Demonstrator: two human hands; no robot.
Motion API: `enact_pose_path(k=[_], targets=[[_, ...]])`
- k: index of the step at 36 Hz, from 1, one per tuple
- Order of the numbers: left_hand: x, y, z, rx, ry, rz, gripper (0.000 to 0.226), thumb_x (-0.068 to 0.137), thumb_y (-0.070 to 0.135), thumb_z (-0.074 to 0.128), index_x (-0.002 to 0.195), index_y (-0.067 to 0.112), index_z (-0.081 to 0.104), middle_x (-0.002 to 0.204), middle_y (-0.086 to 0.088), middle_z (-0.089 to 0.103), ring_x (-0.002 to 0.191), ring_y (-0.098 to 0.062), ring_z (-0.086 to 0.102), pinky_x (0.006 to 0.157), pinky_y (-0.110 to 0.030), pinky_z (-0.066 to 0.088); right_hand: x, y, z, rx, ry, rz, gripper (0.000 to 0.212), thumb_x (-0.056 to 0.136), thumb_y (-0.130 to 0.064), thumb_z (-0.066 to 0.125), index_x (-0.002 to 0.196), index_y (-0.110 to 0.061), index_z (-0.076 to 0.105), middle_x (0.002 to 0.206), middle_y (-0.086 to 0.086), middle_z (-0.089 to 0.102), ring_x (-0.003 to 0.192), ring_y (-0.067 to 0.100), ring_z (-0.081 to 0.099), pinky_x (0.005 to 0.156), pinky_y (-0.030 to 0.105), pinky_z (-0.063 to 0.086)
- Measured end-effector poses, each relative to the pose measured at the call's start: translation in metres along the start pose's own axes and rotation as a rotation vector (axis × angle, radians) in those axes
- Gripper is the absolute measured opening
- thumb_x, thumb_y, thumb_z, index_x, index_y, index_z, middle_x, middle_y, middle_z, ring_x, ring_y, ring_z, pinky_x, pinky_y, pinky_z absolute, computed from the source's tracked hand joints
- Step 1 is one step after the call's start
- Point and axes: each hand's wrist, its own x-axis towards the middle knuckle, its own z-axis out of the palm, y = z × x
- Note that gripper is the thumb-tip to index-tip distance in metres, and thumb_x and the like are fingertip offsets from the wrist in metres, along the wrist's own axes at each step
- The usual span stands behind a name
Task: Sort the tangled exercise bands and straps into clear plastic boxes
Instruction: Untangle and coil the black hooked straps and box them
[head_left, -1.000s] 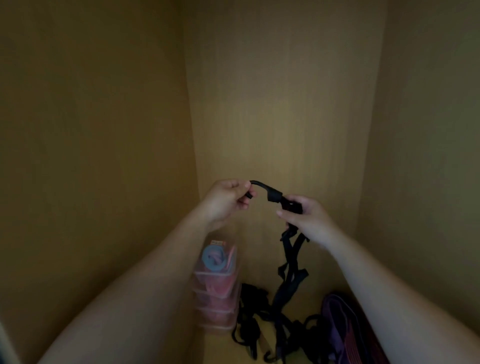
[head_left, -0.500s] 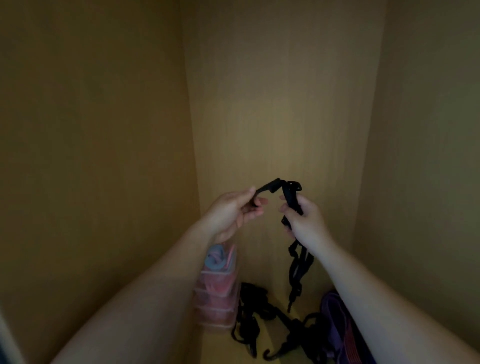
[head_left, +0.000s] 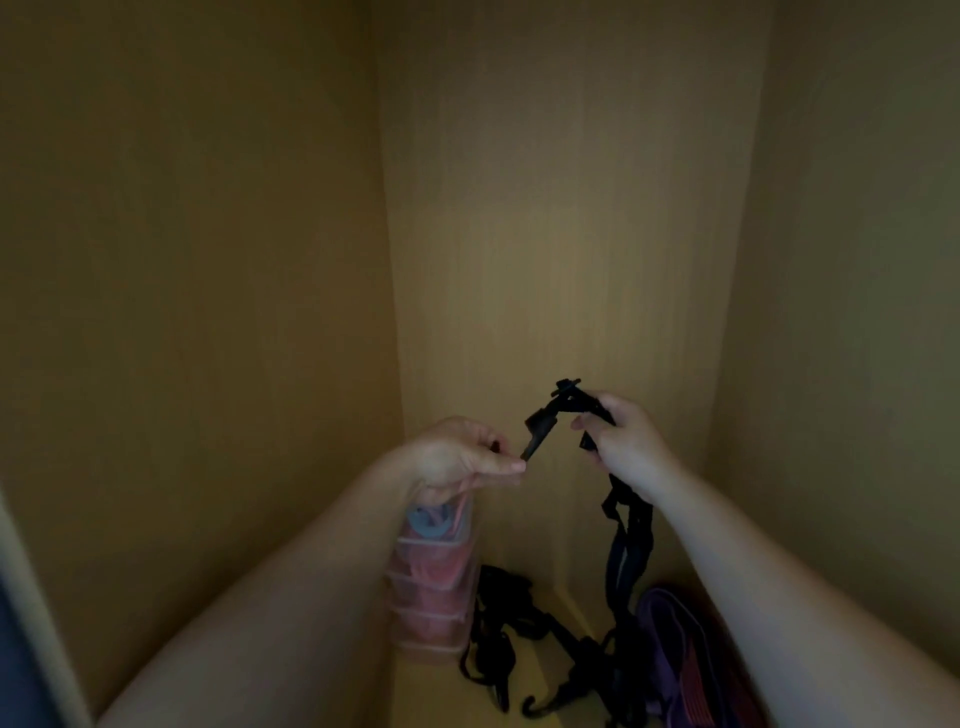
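A black strap (head_left: 540, 434) was held up clear of the cupboard floor (head_left: 540, 675), apparently so that its hanging length could be drawn free of the tangle below. Its short upper end was pinched between thumb and forefinger of the left hand (head_left: 457, 452). The right hand (head_left: 623, 441) was curled round the strap a little further along, just beside a buckle-like fitting (head_left: 567, 387) that stood above the knuckles. Between the two hands the strap rose into a small peak. From beneath the right hand the rest hung straight down and ran into the pile of black straps (head_left: 498, 623) on the cupboard floor. Whether its lower end was caught in that pile could not be told in the dim light.

A stack of clear boxes (head_left: 434, 587) stood against the left wall, directly below the left hand, with pink and blue bands (head_left: 431, 519) seen inside. It was judged to be kept there so that a freed strap could be dropped in with a short move. A purple band (head_left: 670, 639) lay beside the pile, under the right forearm.
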Motion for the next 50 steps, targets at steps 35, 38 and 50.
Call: enact_pose_path(k=[35, 38, 50], targets=[[0.014, 0.013, 0.029, 0.115, 0.337, 0.339, 0.02, 0.103, 0.011, 0.04, 0.108, 0.013, 0.059, 0.063, -0.001, 0.044, 0.043, -0.007, 0.039, 0.042, -0.017, 0.032, -0.038, -0.032, 0.008, 0.283, -0.158, 0.165, 0.054, 0.074, -0.065, 0.059, 0.112, -0.026, 0.055, 0.097, 0.006, 0.067, 0.069, 0.015, 0.061, 0.061, 0.025, 0.05], [0.012, 0.009, 0.028, 0.017, 0.295, 0.351, 0.022, 0.102, 0.007, 0.04, 0.116, 0.007, 0.057, 0.062, 0.001, 0.043, 0.041, -0.003, 0.04, 0.041, -0.017, 0.035, -0.032, -0.033, -0.002, 0.491, -0.129, 0.174, 0.046, 0.076, -0.07, 0.048, 0.103, -0.034, 0.055, 0.114, 0.013, 0.067, 0.075, 0.021, 0.064, 0.07, 0.031, 0.054], [0.008, 0.01, 0.025, 0.126, 0.256, 0.411, 0.025, 0.101, 0.004, 0.038, 0.115, 0.007, 0.059, 0.06, 0.003, 0.045, 0.049, -0.006, 0.04, 0.055, -0.022, 0.04, -0.02, -0.033, -0.012, 0.183, -0.202, -0.042, 0.016, 0.092, -0.024, 0.061, 0.105, -0.017, 0.068, 0.089, 0.002, 0.071, 0.086, 0.013, 0.066, 0.072, 0.021, 0.047]])
